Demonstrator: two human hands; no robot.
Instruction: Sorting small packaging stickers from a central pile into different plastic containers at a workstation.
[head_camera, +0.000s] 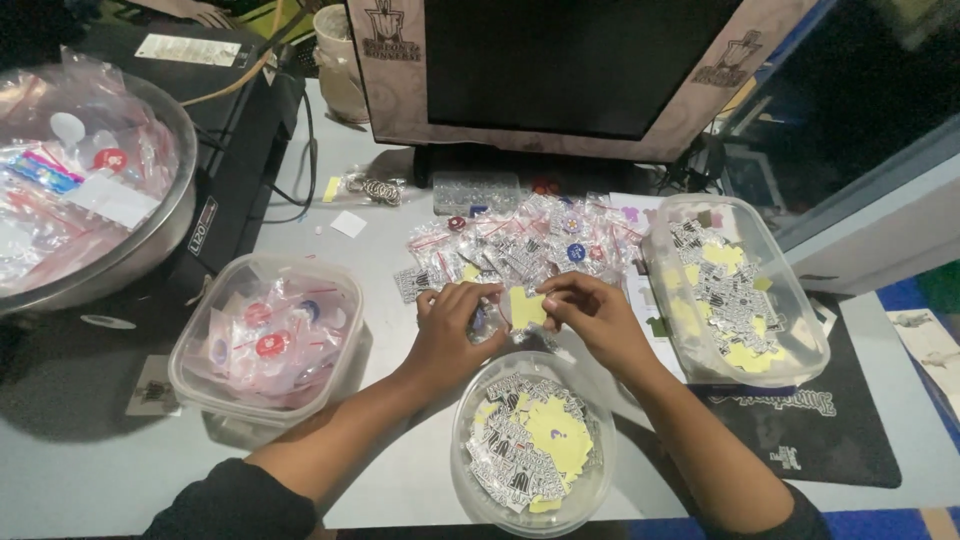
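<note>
**Hands peeling a yellow-backed sticker above sorted containers**

Table (400, 240), pale grey, carries everything, its near edge cut off by the frame. Along the far edge stands a dark monitor (545, 65), its top out of view. At the left edge a large steel bowl (180, 215) holds clear bags with round red, white and blue pieces; only part of it shows. Right of centre sits a clear rectangular tub (800, 340) of black-and-white stickers on yellow backing. Toward the near left corner a square clear tub (200, 380) holds bagged round badges, judged to be finished pieces kept apart from loose stock. At the near edge, directly below the hands, a round clear bowl (470, 440) holds more stickers and yellow scraps, probably placed so that pieces drop straight in. A heap of small zip bags (520, 240) lies in the middle, within easy reach.

Left hand (450, 325) and right hand (595, 315) meet above the round bowl, fingertips closed in a pinch on opposite edges of one small yellow-backed sticker (525, 305). The two-sided pinch suggests backing being separated from face. Whether the layers have parted cannot be told; the printed side faces away, and the thumbs are partly hidden behind the paper.
</note>
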